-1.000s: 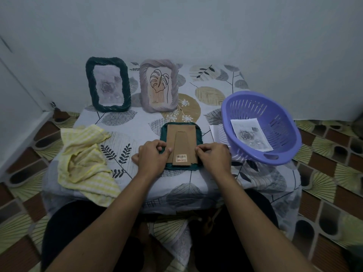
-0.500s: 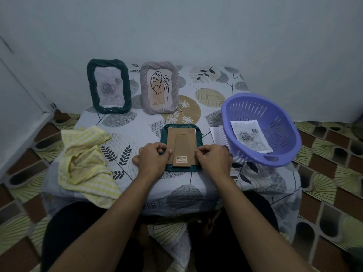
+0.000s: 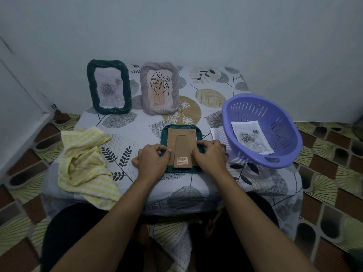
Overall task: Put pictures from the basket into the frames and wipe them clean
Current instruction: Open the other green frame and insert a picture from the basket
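pale wall (image 3: pixel 196 26) across top | patterned floor tiles (image 3: pixel 324 183) both sides | leaf-print tablecloth (image 3: pixel 137 122) centre | purple basket (image 3: pixel 261 107) centre right, rose picture (image 3: pixel 251 137) inside | green frame (image 3: pixel 180 127) centre, face down, long axis top-to-bottom, stand widening toward bottom | left hand (image 3: pixel 151 161), right hand (image 3: pixel 211 156) curled, pinching cardboard backing (image 3: pixel 182 138) by side edges

Purple basket (image 3: pixel 290 138), yellow striped cloth (image 3: pixel 86 165), dark green frame (image 3: pixel 90 85), mauve frame (image 3: pixel 144 89), white tablecloth (image 3: pixel 145 122) printed with grey and tan leaves.

Table (image 3: pixel 137 124) with frames (image 3: pixel 108 87), basket (image 3: pixel 283 132), cloth (image 3: pixel 84 165)
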Demonstrator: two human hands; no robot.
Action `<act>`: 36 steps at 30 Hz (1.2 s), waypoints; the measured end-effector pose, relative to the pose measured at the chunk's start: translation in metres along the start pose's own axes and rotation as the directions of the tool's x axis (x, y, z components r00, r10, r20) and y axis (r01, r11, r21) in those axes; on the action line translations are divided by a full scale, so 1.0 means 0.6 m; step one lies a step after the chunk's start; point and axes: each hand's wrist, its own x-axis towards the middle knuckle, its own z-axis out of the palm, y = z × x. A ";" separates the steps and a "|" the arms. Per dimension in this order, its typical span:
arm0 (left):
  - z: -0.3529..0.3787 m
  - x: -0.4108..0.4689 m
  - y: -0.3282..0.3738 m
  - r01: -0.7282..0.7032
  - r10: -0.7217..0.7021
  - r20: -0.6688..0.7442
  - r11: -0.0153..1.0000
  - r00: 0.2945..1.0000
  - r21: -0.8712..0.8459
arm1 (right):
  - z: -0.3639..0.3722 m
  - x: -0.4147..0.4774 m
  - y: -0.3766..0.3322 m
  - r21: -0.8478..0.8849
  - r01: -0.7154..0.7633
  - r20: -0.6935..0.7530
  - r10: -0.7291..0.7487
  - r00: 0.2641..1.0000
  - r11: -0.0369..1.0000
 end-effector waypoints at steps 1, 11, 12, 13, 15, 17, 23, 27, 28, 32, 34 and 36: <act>-0.001 0.000 0.000 0.004 -0.004 0.001 1.000 1.000 -0.005 | 0.000 0.001 -0.001 0.003 -0.002 0.001 0.002 1.000 1.000; -0.008 0.028 0.021 0.037 -0.046 0.085 0.993 0.995 0.108 | 0.001 0.013 -0.010 0.021 0.001 -0.011 -0.001 1.000 1.000; -0.009 0.034 0.025 0.035 -0.049 0.111 0.991 0.993 0.125 | 0.002 0.017 -0.012 0.017 -0.001 -0.011 0.001 1.000 1.000; -0.009 0.040 0.029 0.032 -0.051 0.135 0.990 0.989 0.138 | 0.002 0.021 -0.013 0.016 -0.004 -0.008 0.004 1.000 1.000; -0.008 0.053 0.033 0.020 -0.047 0.180 0.988 0.983 0.150 | 0.005 0.028 -0.016 0.015 -0.018 0.005 0.018 1.000 1.000; -0.006 0.064 0.037 0.014 -0.045 0.207 0.989 0.977 0.147 | 0.006 0.034 -0.018 0.014 -0.043 0.025 0.043 0.999 0.999; 0.002 0.074 0.039 0.053 -0.073 0.163 0.991 0.984 0.126 | 0.008 0.051 -0.022 0.058 -0.109 0.063 0.105 0.992 0.992; 0.009 0.075 0.040 0.074 -0.092 0.117 0.985 0.989 0.154 | 0.007 0.054 -0.019 0.050 -0.102 0.070 0.099 0.993 0.993; 0.010 0.075 0.040 0.078 -0.097 0.110 0.984 0.989 0.161 | 0.007 0.054 -0.018 0.049 -0.100 0.070 0.096 0.993 0.994; 0.009 0.075 0.037 0.070 -0.087 0.099 0.985 0.991 0.155 | 0.007 0.050 -0.018 0.032 -0.078 0.072 0.075 0.995 0.996; 0.004 0.074 0.034 0.055 -0.068 0.106 0.991 0.992 0.120 | 0.003 0.044 -0.019 0.026 -0.056 0.071 0.054 0.996 0.998; -0.002 0.075 0.022 0.037 -0.044 0.114 0.997 0.992 0.063 | 0.000 0.035 -0.018 0.000 -0.024 0.055 0.024 0.998 1.000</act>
